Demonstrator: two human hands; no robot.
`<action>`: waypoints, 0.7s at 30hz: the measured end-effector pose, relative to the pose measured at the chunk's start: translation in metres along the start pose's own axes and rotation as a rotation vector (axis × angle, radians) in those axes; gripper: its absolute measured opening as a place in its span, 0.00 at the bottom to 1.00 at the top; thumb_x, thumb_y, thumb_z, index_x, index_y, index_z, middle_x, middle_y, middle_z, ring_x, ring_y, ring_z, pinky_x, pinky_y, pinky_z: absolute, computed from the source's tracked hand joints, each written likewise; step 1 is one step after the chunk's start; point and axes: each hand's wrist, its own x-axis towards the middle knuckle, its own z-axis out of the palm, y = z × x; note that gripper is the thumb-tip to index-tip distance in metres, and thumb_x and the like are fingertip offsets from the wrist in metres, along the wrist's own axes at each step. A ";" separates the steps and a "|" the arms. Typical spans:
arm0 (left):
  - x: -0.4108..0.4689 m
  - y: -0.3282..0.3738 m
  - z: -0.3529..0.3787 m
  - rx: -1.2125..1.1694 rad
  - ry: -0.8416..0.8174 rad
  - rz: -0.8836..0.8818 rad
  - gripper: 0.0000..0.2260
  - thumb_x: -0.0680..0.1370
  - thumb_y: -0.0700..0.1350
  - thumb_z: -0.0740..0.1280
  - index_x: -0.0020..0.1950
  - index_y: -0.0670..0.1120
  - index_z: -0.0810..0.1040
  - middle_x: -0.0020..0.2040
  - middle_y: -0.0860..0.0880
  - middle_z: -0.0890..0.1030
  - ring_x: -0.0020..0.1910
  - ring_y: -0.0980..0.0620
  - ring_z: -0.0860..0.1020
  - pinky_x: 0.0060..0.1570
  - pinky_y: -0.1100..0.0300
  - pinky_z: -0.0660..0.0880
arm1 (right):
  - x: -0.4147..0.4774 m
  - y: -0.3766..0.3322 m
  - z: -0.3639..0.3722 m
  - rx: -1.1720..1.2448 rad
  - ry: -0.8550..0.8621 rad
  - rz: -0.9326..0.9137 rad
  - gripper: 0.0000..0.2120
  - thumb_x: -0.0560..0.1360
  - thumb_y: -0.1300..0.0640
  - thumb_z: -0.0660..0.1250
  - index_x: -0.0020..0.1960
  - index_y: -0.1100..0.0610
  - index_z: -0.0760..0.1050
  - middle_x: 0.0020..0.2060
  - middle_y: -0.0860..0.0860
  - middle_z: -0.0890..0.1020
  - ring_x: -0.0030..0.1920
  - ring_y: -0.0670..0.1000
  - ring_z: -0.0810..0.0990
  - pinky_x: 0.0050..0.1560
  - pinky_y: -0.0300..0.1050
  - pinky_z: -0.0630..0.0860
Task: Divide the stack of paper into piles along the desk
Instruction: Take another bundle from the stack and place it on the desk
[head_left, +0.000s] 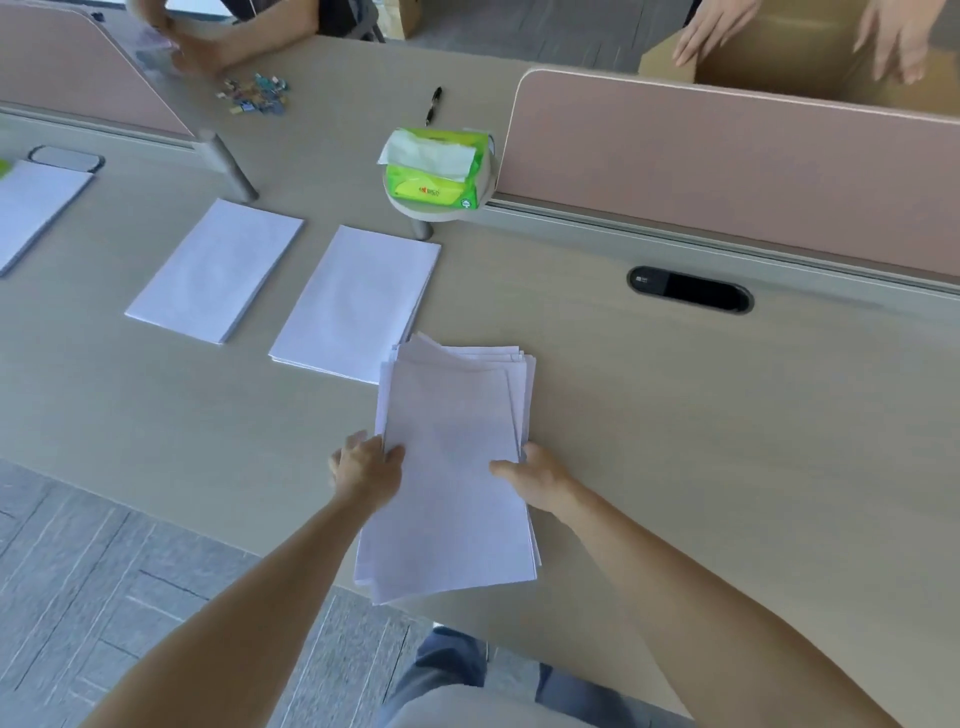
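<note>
Left hand (366, 470): grip grasping the stack's left edge, thumb on top.
Right hand (537, 480): grip grasping the right edge, thumb on top.
Stack of paper (452, 467): at the near edge of the worktop (675, 415), sheets fanned unevenly.
Nearest pile (356, 304): just beyond the stack, to its left.
Second pile (215, 270): further left.
Third pile (36, 213): far left.
Tissue pack (434, 174): beyond the piles.

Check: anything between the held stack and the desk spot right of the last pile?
Nothing visible. The left hand and right hand grip the stack, just right of the nearest pile. The cable port lies farther back, by the divider, off that spot.
</note>
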 end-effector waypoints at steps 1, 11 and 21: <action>-0.002 0.003 -0.007 -0.041 -0.023 0.068 0.11 0.81 0.46 0.60 0.42 0.43 0.75 0.47 0.39 0.78 0.54 0.39 0.77 0.51 0.52 0.71 | 0.000 -0.001 0.000 0.015 0.044 -0.007 0.29 0.62 0.40 0.68 0.52 0.61 0.77 0.47 0.58 0.83 0.39 0.50 0.77 0.39 0.44 0.72; -0.085 0.099 -0.060 -0.137 -0.184 0.638 0.14 0.82 0.50 0.61 0.36 0.53 0.72 0.29 0.54 0.75 0.30 0.53 0.72 0.34 0.56 0.69 | -0.096 -0.015 -0.107 0.549 0.133 -0.353 0.14 0.74 0.55 0.74 0.57 0.59 0.79 0.49 0.55 0.84 0.60 0.52 0.79 0.66 0.55 0.75; -0.155 0.175 0.000 -0.896 -0.325 0.541 0.11 0.65 0.45 0.79 0.45 0.55 0.86 0.50 0.52 0.86 0.53 0.49 0.83 0.57 0.50 0.77 | -0.193 0.002 -0.205 0.668 0.362 -0.659 0.09 0.75 0.62 0.72 0.54 0.61 0.83 0.48 0.50 0.87 0.50 0.49 0.86 0.47 0.42 0.81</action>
